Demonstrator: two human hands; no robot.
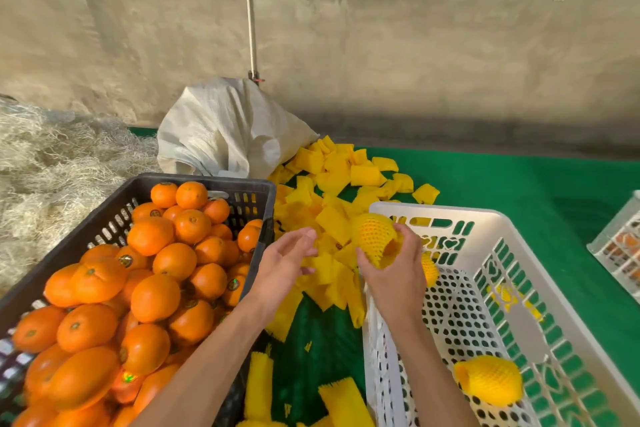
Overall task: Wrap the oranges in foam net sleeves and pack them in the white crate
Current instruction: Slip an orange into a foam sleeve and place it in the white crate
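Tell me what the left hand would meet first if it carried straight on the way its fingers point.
Probably the pile of loose yellow foam sleeves on the green cloth: the left hand is open, fingers aimed forward and right at it. Depth is unclear; it could pass above them.

Glossy, finely dimpled peel on loose oranges in a dark perforated plastic crate. Yellow foam net sleeves, soft and matt, heaped over green felt-like table covering. Smooth white crate of perforated plastic. Coarse woven sack against a rough, stained concrete wall. Dry, straw-like fibre alongside.
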